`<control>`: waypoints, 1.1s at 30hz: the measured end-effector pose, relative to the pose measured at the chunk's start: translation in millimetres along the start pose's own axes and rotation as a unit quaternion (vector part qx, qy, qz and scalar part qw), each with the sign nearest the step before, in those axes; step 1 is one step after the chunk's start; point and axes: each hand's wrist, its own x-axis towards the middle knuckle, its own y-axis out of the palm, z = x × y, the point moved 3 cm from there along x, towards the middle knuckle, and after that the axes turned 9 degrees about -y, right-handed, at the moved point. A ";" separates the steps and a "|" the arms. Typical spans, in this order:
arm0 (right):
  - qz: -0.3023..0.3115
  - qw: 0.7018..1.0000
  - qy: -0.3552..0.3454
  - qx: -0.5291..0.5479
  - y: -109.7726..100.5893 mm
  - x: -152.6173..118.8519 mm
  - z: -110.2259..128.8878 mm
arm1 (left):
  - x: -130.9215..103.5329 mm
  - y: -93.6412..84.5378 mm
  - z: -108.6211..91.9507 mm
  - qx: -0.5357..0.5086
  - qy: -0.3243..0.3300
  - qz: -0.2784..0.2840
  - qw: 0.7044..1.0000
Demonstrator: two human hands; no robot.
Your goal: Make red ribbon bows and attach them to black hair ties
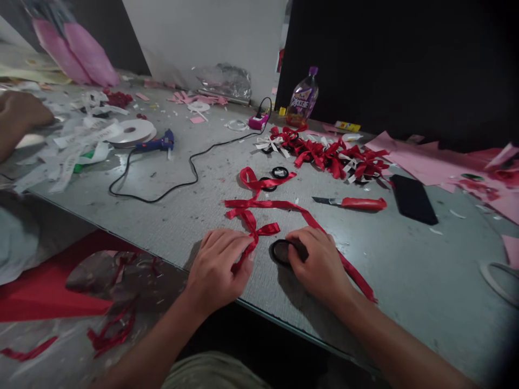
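Near the table's front edge my left hand (221, 265) pinches a red ribbon bow (255, 232) by one loop, its tails spread on the table. To its right my right hand (318, 262) has its fingers closed on a black hair tie (279, 252), which rests on the tabletop. A long red ribbon strip (279, 205) runs behind both hands and passes beneath or beside my right wrist. Beyond it lies another red bow (253, 181) by two black hair ties, one of them in plain sight (279, 172).
A red-handled knife (363, 203) and a black phone (413, 199) lie at the right. Behind them is a pile of red and white bows (328, 154) and a drink bottle (304, 100). A blue glue gun (156, 142) trails its cord leftward. A co-worker's hand (26, 116) is far left.
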 end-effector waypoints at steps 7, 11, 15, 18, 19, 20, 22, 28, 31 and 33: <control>-0.092 0.991 -0.041 0.088 -7.3 1.2 2.1 | 3.4 -14.3 11.3 -0.092 -0.076 -0.076 0.990; -0.109 0.984 -0.073 0.123 -8.9 1.3 5.9 | -3.2 -14.1 18.4 -0.146 -0.134 -0.074 0.977; -0.158 0.978 -0.068 0.121 -11.0 -0.2 7.5 | -6.4 -21.5 35.4 -0.207 -0.187 -0.109 0.954; -0.191 0.972 -0.057 0.126 -11.4 -1.8 8.1 | 18.8 -44.9 71.9 -0.113 -0.216 -0.115 0.963; -0.197 0.970 -0.057 0.134 -11.1 -2.1 8.5 | 34.3 -56.2 88.7 -0.032 -0.217 -0.109 0.970; -0.200 0.968 -0.060 0.140 -10.7 -2.2 9.1 | 52.8 -67.2 107.3 0.066 -0.214 -0.084 0.971; -0.207 0.965 -0.064 0.147 -10.1 -1.9 9.8 | 92.3 -91.0 148.6 0.123 -0.235 -0.088 0.960; -0.212 0.963 -0.025 0.162 -9.1 5.3 2.2 | 178.3 -115.9 237.6 0.182 -0.249 -0.074 0.948; -0.224 0.959 0.013 0.172 -9.3 10.1 -6.4 | 191.1 -111.0 260.7 0.179 -0.220 -0.059 0.957; -0.232 0.955 0.044 0.180 -9.0 13.0 -12.3 | 195.2 -108.9 274.8 0.168 -0.206 -0.048 0.963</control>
